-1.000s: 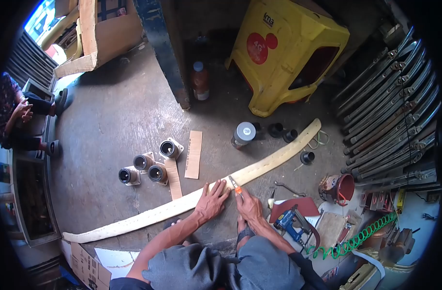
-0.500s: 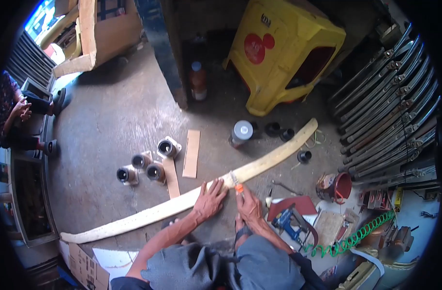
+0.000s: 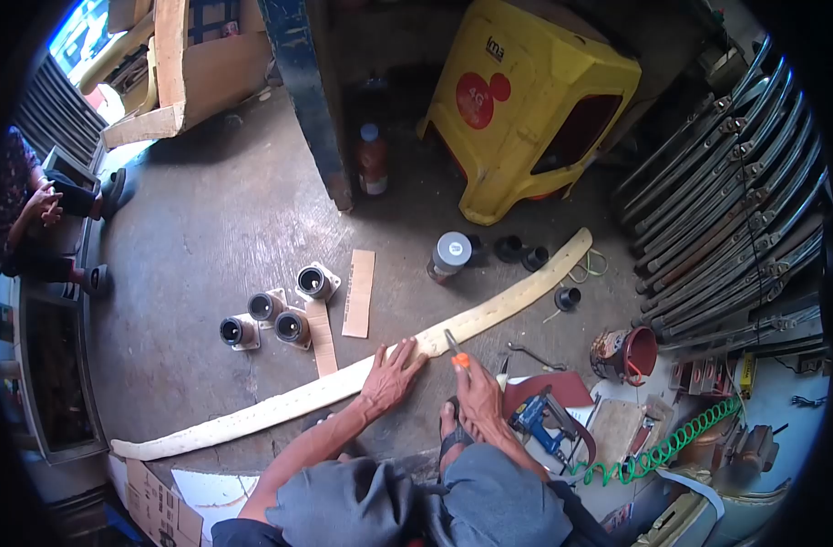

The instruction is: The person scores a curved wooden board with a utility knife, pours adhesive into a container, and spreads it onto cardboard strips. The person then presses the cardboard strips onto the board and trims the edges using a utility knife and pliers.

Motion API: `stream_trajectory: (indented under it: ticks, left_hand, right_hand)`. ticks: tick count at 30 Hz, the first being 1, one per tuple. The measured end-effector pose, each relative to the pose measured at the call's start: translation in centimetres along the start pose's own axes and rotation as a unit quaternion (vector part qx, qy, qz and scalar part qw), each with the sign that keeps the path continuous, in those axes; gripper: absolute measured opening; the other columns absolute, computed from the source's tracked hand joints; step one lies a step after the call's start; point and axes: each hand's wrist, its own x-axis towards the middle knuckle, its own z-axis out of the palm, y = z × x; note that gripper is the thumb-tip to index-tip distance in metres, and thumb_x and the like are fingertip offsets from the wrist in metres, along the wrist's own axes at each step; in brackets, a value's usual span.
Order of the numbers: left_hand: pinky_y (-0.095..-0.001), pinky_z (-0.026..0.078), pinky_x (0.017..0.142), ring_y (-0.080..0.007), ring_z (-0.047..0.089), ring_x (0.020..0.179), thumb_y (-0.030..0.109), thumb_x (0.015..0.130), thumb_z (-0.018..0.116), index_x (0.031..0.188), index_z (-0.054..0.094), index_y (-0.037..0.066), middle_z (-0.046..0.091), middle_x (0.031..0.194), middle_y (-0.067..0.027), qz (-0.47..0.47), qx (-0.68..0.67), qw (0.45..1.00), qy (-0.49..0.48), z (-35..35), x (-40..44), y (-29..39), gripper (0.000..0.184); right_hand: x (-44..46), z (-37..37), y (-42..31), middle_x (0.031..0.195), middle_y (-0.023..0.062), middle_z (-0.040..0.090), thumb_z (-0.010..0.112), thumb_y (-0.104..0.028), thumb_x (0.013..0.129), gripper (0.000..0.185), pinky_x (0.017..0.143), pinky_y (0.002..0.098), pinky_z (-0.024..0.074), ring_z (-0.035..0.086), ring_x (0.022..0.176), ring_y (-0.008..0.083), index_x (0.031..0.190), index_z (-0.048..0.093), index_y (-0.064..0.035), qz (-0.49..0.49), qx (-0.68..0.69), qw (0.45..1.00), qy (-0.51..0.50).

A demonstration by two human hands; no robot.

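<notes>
A long, curved, cream-coloured strip (image 3: 280, 406) with rows of small marks lies diagonally across the floor. My left hand (image 3: 392, 372) rests flat on its middle, fingers spread. Just to the right, my right hand (image 3: 478, 394) is closed around an orange-handled tool (image 3: 460, 360) with a narrow metal blade. The blade's tip is over the strip, right of my left fingers; whether it touches is unclear. Beside my right hand lie a blue air stapler (image 3: 537, 421) and dark red sandpaper (image 3: 562, 389).
Several black-topped round parts (image 3: 292, 325) and cardboard strips (image 3: 358, 294) lie beyond the strip. A grey-lidded can (image 3: 453, 251) stands near a yellow plastic stool (image 3: 526, 100). Metal bars (image 3: 717, 201) lean at right, above a paint-stained pot (image 3: 626, 353) and green coiled hose (image 3: 681, 453). A person (image 3: 38, 210) sits at left.
The orange-handled tool has tilted, its blade now showing over the strip. A pale tuft near its tip no longer shows. My left hand stays on the strip.
</notes>
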Motion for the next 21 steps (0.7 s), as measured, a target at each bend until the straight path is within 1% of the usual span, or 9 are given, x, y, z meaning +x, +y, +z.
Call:
stream_trajectory:
  ticks: [3,4,8,10,13,16,18,19,21]
  left_hand:
    - [-0.0569,0.035,0.117,-0.0371,0.038,0.148,0.024,0.1,0.056,0.153,0.043,0.017,0.034,0.162,-0.0203,-0.012,-0.011,1.0,0.023,-0.4,0.3,-0.9,0.056]
    - [-0.0537,0.039,0.114,-0.0379,0.04,0.146,0.021,0.1,0.055,0.153,0.043,0.015,0.036,0.161,-0.0202,-0.014,-0.004,1.0,0.009,-0.8,0.3,-1.1,0.054]
    - [-0.0509,0.05,0.102,-0.0386,0.058,0.131,0.019,0.099,0.055,0.151,0.044,0.013,0.052,0.148,-0.0229,0.055,0.037,0.998,0.006,-2.7,0.8,-0.9,0.054]
    - [-0.0492,0.057,0.087,-0.0405,0.071,0.105,0.016,0.098,0.055,0.146,0.049,0.009,0.068,0.122,-0.0246,-0.022,-0.134,0.983,-0.125,-9.1,0.3,0.5,0.049]
    - [-0.0506,0.058,0.08,-0.043,0.073,0.089,0.015,0.099,0.056,0.139,0.056,0.006,0.072,0.101,-0.0253,0.007,-0.241,0.969,-0.048,-11.1,-0.7,0.2,0.042]
    - [-0.0489,0.057,0.087,-0.043,0.072,0.095,0.016,0.102,0.055,0.134,0.063,0.005,0.072,0.108,-0.0259,-0.006,-0.333,0.94,-0.067,-15.2,-1.7,0.3,0.035]
    - [-0.0449,0.055,0.091,-0.0381,0.073,0.099,0.017,0.103,0.054,0.135,0.063,0.006,0.073,0.112,-0.0235,-0.012,-0.389,0.915,-0.11,-16.2,-2.4,-0.1,0.035]
    - [-0.0449,0.055,0.091,-0.0381,0.073,0.099,0.017,0.103,0.054,0.135,0.063,0.006,0.073,0.112,-0.0235,-0.014,-0.389,0.915,-0.109,-16.5,-2.5,-0.4,0.035]
    - [-0.0429,0.054,0.091,-0.0345,0.073,0.1,0.017,0.103,0.054,0.134,0.064,0.006,0.074,0.109,-0.0221,-0.026,-0.424,0.89,-0.167,-17.0,-2.4,-1.2,0.034]
  right_hand:
    - [-0.7,-1.1,1.9,0.101,0.0287,0.07,0.053,-0.03,0.104,0.036,0.077,0.0537,0.0544,0.069,0.094,0.0489,0.129,0.061,-0.004,0.082,-0.05,0.995,0.042]
    - [-0.9,-1.6,2.8,0.113,0.0291,0.068,0.057,-0.027,0.102,0.039,0.084,0.053,0.0538,0.067,0.1,0.0489,0.132,0.058,-0.001,0.127,-0.067,0.989,0.032]
    - [-3.2,-1.4,5.7,0.13,0.0282,0.054,0.066,-0.014,0.09,0.057,0.103,0.0514,0.0451,0.053,0.121,0.0455,0.143,0.049,-0.0001,0.115,-0.069,0.988,0.073]
    - [-3.8,-1.0,4.7,0.131,0.0284,0.053,0.067,-0.013,0.088,0.06,0.104,0.052,0.0433,0.05,0.124,0.0455,0.144,0.049,-0.0001,0.099,-0.099,0.988,0.071]
    - [-2.9,-1.2,2.9,0.136,0.0278,0.047,0.068,-0.011,0.086,0.06,0.106,0.0532,0.0401,0.047,0.126,0.0465,0.143,0.051,-0.0009,0.064,-0.139,0.986,0.071]
    - [-1.4,-1.6,3.5,0.133,0.0257,0.051,0.07,-0.014,0.087,0.059,0.106,0.052,0.0409,0.05,0.123,0.0453,0.143,0.052,-0.0015,0.036,-0.132,0.987,0.088]
    - [-0.3,-2.2,4.1,0.128,0.026,0.057,0.07,-0.014,0.089,0.054,0.099,0.0508,0.0473,0.059,0.116,0.0393,0.139,0.055,-0.0021,0.053,-0.062,0.993,0.083]
    - [0.2,-2.1,5.0,0.131,0.0242,0.059,0.069,-0.015,0.09,0.053,0.098,0.0481,0.0493,0.061,0.116,0.034,0.14,0.055,-0.0022,0.101,0.117,0.987,0.046]
    - [1.5,-2.2,3.9,0.13,0.0201,0.063,0.066,-0.013,0.092,0.049,0.098,0.0434,0.0517,0.064,0.115,0.0268,0.139,0.056,-0.0003,0.172,0.453,0.873,0.056]
